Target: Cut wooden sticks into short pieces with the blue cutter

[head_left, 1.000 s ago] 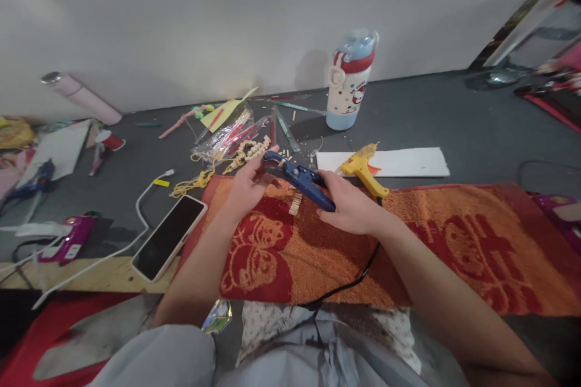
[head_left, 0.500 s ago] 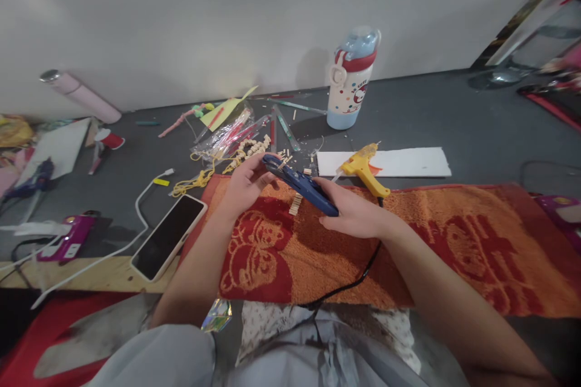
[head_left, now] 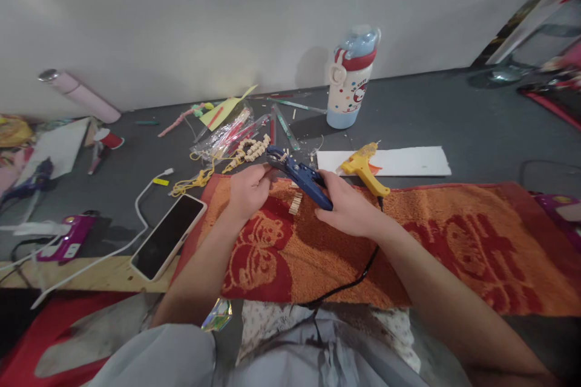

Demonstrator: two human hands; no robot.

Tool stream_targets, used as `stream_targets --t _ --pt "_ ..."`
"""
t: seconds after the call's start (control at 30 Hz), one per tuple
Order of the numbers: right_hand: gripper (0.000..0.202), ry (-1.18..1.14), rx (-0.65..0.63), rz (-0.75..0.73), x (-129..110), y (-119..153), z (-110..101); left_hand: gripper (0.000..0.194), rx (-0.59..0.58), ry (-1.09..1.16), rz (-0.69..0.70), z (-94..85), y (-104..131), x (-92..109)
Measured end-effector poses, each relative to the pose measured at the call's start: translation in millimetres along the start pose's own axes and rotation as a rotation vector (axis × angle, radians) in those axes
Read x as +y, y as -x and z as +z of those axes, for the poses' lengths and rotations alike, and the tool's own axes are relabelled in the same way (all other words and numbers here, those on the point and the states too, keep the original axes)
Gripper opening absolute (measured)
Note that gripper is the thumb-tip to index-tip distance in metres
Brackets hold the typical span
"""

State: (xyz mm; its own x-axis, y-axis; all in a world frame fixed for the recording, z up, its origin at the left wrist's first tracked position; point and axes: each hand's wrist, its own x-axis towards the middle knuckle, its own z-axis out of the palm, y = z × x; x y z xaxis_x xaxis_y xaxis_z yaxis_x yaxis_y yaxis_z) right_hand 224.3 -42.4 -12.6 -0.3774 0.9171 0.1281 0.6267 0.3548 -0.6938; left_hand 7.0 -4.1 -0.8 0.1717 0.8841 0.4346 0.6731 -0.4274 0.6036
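My right hand (head_left: 348, 204) is wrapped round the handles of a blue hand cutter (head_left: 305, 181), whose metal head points up and to the left. Close to that head is my left hand (head_left: 249, 191), with thumb and fingertips pinched together; whatever they hold is too small to make out. A tiny pale sliver shows by the cutter's jaws. Beneath the tool, a short row of small wooden pieces (head_left: 295, 204) lies on the orange and red towel (head_left: 336, 260). Beyond the head is a bundle of pale wooden bits (head_left: 252, 149) with yellow cord (head_left: 193, 182).
A yellow glue gun (head_left: 363, 169) rests across a white strip (head_left: 417, 162), its black cable crossing the towel. Behind stands a tall water bottle (head_left: 351, 84). Plastic packets (head_left: 227, 136) lie at the back; a phone (head_left: 169, 237) and white cable (head_left: 138, 205) are at left.
The cutter's head has risen slightly away from my left hand, which has drawn down a little. My right hand has shifted slightly left and up with the tool.
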Motion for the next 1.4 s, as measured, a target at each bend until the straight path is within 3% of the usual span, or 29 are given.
stream_targets --t 0.17,0.37,0.6,0.73,1.0,1.4 --pt "0.067 -0.007 -0.023 -0.036 2 0 -2 0.024 -0.091 0.268 -0.035 -7.0 -7 5" --pt "0.068 0.006 -0.094 -0.065 3 1 -7 0.031 -0.297 0.5 -0.137 -18.9 -12 2" --pt "0.07 -0.095 -0.2 -0.118 1 1 -15 0.042 -0.356 0.712 -0.227 -19.6 -8 -5" --pt "0.07 -0.113 -0.234 -0.105 0 1 -15 0.04 -0.352 0.801 -0.242 -13.3 -8 -12" --pt "0.063 0.013 -0.036 -0.052 -1 0 -9 0.043 -0.2 0.681 -0.169 -4.6 -12 -1" --pt "0.056 0.081 -0.033 0.046 -5 -1 -12 0.022 -0.141 0.521 -0.12 -2.0 -9 6"
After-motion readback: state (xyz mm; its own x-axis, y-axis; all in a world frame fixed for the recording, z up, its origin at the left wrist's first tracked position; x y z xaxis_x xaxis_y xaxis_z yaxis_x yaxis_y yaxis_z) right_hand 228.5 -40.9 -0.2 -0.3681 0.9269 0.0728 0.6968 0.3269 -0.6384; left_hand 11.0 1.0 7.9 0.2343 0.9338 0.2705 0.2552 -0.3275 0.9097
